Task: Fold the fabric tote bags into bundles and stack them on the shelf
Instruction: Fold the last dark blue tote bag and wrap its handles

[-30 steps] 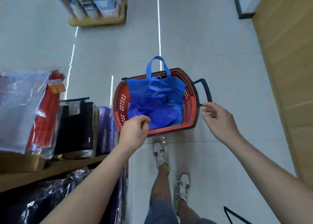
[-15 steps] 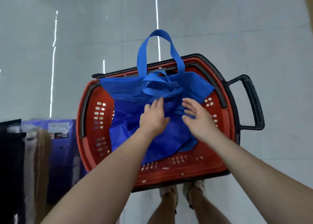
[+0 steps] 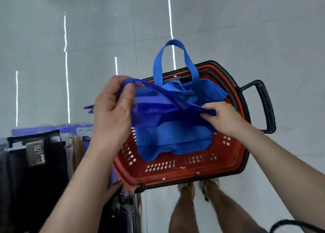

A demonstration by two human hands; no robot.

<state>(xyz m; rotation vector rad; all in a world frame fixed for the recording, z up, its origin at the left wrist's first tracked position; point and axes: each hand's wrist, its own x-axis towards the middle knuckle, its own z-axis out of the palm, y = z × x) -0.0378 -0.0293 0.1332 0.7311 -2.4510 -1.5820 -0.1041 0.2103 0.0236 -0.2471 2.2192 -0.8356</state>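
Tote bag [image 3: 154,109] of dark blue fabric hangs just above the red basket [image 3: 175,173], stretched between the person's two hands. The left hand [image 3: 112,113] is over the basket's left rim, thumb and fingers curled and pinching one end of the bag's upper edge. The right hand [image 3: 226,118] is over the basket's right side, its fingertips pinching the other end of the same edge, so the edge runs taut between them while the rest of the fabric sags below in loose folds. Inside the basket, beneath the held bag, lie more blue bags [image 3: 175,144] (how many cannot be told, since the layers overlap), and one looped strap [image 3: 158,63] stands up past the basket's far rim. A black handle [image 3: 265,106] sticks out from the basket's right end. The basket sits on a pale tiled floor [image 3: 263,30]. Left of the basket stand dark packaged goods, among them a black pouch [image 3: 37,153] with a label reading A5. Just on the near side of the basket are the person's lower legs and shoes [image 3: 187,190].
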